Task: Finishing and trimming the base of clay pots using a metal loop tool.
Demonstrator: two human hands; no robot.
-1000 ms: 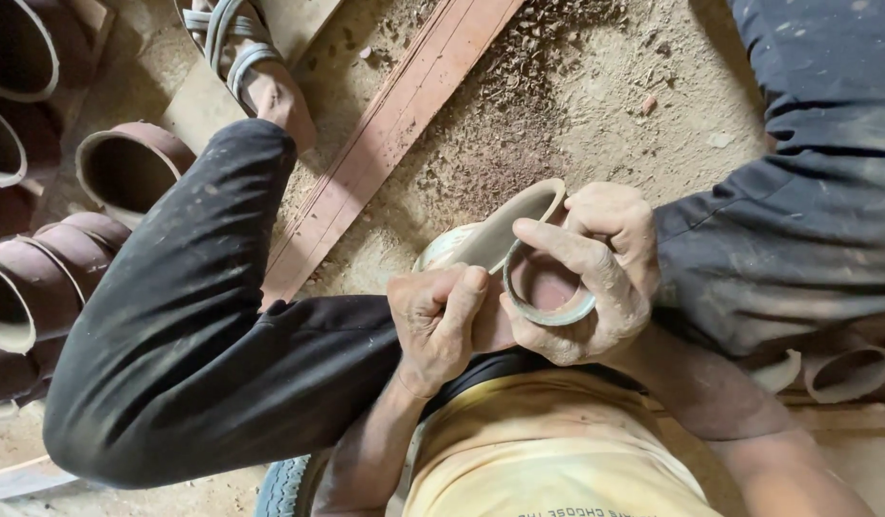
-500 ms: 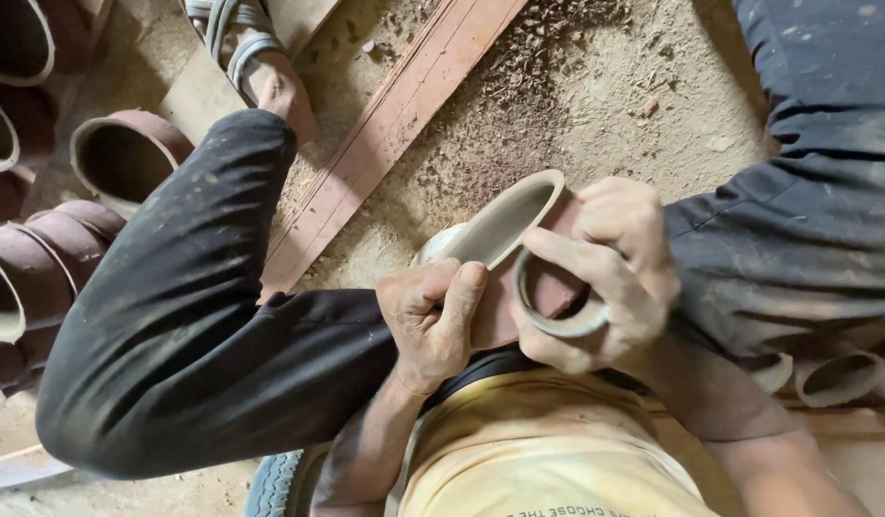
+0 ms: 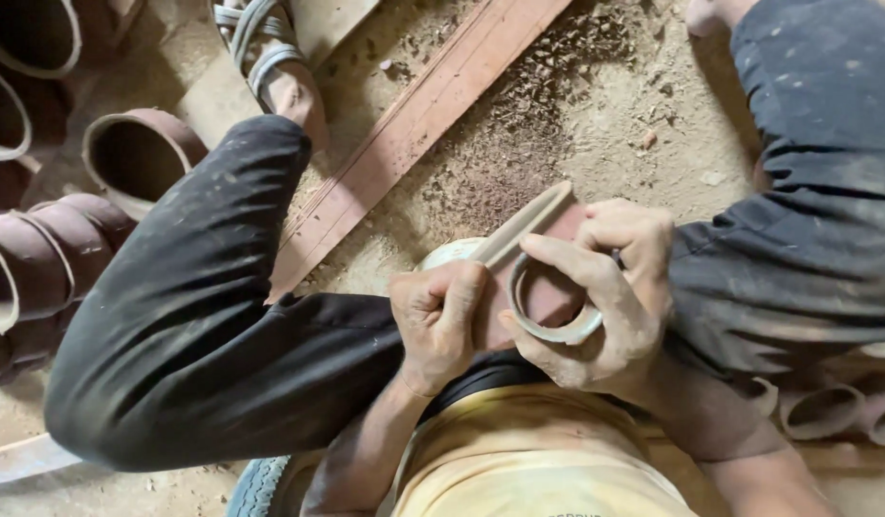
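- The place looks like a pottery workshop with a bare earthen floor [image 3: 615,124]; the ground is dusty and strewn with reddish-brown shavings [image 3: 519,144]
- Rows of unfired reddish clay pots [image 3: 40,249] lie on their sides along the left edge; one open-mouthed pot [image 3: 136,158] stands apart from them
- More small clay vessels [image 3: 825,407] sit at the lower right, close together
- A long wooden plank [image 3: 414,124] lies slantwise across the dirt
- The person sits low to the ground in dust-smeared dark trousers [image 3: 203,325]; a sandalled foot [image 3: 270,57] rests on the floor
- Both hands are coated in clay dust; they hold a clay piece with a pale ring rim [image 3: 548,297]
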